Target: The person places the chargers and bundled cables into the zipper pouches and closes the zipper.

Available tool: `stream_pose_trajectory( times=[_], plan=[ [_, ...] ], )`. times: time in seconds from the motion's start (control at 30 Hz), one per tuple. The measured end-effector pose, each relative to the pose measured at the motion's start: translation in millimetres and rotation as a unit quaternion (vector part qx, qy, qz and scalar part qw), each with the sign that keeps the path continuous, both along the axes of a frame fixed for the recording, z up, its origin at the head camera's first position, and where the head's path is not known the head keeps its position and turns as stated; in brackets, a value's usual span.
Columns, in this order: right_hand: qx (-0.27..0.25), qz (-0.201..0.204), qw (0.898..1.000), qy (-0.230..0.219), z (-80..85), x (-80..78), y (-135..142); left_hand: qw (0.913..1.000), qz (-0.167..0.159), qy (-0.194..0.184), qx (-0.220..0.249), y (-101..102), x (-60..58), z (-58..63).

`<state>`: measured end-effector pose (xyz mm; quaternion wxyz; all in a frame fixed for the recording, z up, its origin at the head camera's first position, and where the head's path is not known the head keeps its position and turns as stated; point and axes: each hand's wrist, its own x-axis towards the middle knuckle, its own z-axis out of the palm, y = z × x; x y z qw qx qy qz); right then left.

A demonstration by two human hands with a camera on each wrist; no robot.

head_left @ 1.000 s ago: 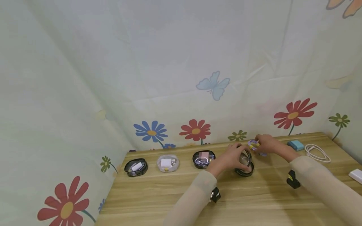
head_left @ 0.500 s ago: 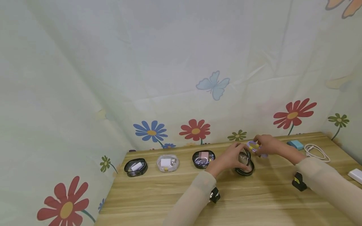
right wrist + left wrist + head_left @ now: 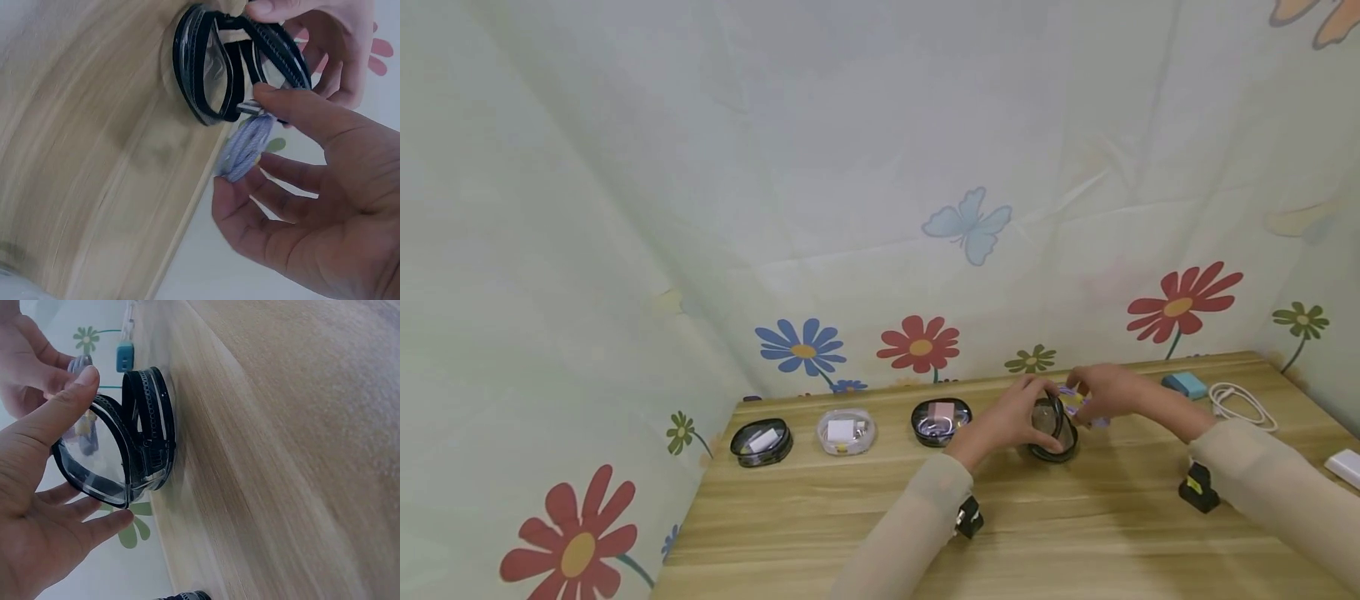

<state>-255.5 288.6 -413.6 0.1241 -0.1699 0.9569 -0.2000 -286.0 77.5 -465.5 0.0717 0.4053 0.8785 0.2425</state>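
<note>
An oval clear zip case [image 3: 1054, 456] with black trim stands on the wooden table, its lid raised. My left hand [image 3: 1011, 419] holds that lid, thumb at the upper edge and fingers under the other side in the left wrist view. Just right of the case, my right hand [image 3: 1111, 392] pinches a coiled purple cable [image 3: 247, 147] between thumb and fingers. A yellow tie wraps the coil, and a plug end [image 3: 250, 108] points at the case opening. In the head view, the fingers partly hide the cable.
To the left stand a black-trimmed case [image 3: 762, 457] with a white charger, a white-trimmed case [image 3: 846, 450] and another black-trimmed case [image 3: 931, 437] with a pink charger. On the right lie a blue charger [image 3: 1184, 384], a white cable [image 3: 1219, 407] and a white block [image 3: 1345, 465].
My right hand has moved slightly left and down, bringing the purple cable right up to the raised lid. The left hand keeps its hold, and the case has shifted slightly right.
</note>
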Motion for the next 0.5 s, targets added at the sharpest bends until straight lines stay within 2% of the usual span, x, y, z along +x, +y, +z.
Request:
stream_pose_trajectory(
  times=[0.27,0.4,0.5],
  plan=[
    [0.007,0.04,0.998,-0.057,1.1,3.4,-9.7,0.9999,-0.01,0.006,0.003,-1.9,-0.5,-0.9],
    [0.038,0.06,0.996,-0.055,-1.1,1.9,-14.4,0.9999,-0.011,0.006,0.004,-2.8,-0.5,-1.3],
    [0.053,0.059,0.996,-0.048,-5.4,1.2,-17.3,0.9998,-0.012,0.013,0.003,-3.1,-0.5,-1.4]
  ],
)
